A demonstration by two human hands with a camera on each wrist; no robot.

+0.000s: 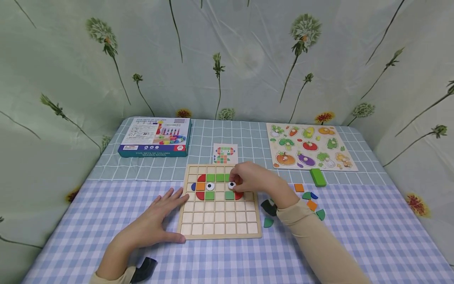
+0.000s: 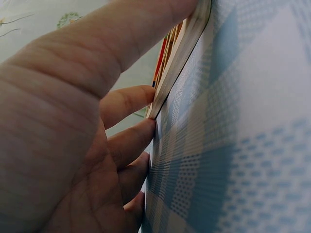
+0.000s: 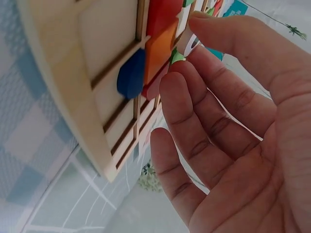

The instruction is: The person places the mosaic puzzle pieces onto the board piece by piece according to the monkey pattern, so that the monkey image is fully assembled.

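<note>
A wooden grid board [image 1: 220,217] lies flat, its upper rows holding red, green, orange and blue pieces. Among them is a white eye tile [image 1: 210,186] in the left part of the pattern. My right hand [image 1: 250,178] reaches over the board's right side and pinches a second eye tile [image 1: 232,185] between thumb and index finger, right at the grid. In the right wrist view, a blue rounded piece [image 3: 130,75] and an orange square [image 3: 160,48] sit beside these fingers. With fingers spread, my left hand [image 1: 154,219] touches the board's left edge, thumb at the lower corner.
Behind the board lies a pattern card [image 1: 225,153]. A boxed bead set [image 1: 154,136] is at back left, a vegetable puzzle board [image 1: 312,148] at back right. Right of the board are a green block [image 1: 318,177] and several loose pieces, including an orange square [image 1: 299,187] and green quarter-round [image 1: 268,222].
</note>
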